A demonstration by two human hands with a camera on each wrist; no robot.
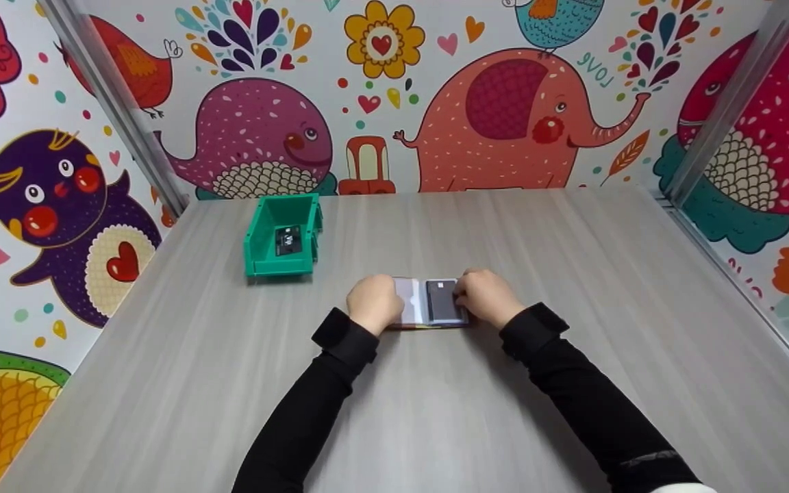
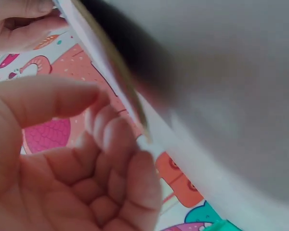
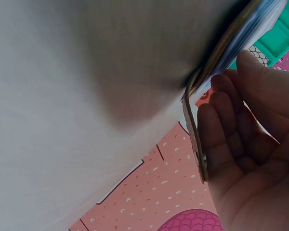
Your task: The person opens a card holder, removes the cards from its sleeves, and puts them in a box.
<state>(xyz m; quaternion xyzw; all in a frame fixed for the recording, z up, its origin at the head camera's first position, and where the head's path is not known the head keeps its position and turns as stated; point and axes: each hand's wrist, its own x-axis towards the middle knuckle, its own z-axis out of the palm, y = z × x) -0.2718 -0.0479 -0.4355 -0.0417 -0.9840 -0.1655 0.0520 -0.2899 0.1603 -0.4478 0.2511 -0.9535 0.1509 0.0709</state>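
Note:
A small card holder [image 1: 409, 309] lies spread open on the table, with clear sleeves inside. A dark card [image 1: 442, 301] with a chip sits in its right-hand sleeve. My left hand [image 1: 374, 302] holds the holder's left edge; in the left wrist view its fingers [image 2: 113, 134] are curled at that edge, with the thumb close to the index finger. My right hand [image 1: 487, 297] is at the right edge. Its thumb lies against the sleeves in the right wrist view, and the other fingers bend beside the cover flap [image 3: 195, 139], which carries a snap.
A green open-front bin [image 1: 279, 267] stands at the back left of the table [image 1: 394, 404]. Inside it lies a black card [image 1: 288, 240] with white print. Walls with cartoon animals [image 1: 504, 123] enclose the back and both sides, joined by metal corner posts.

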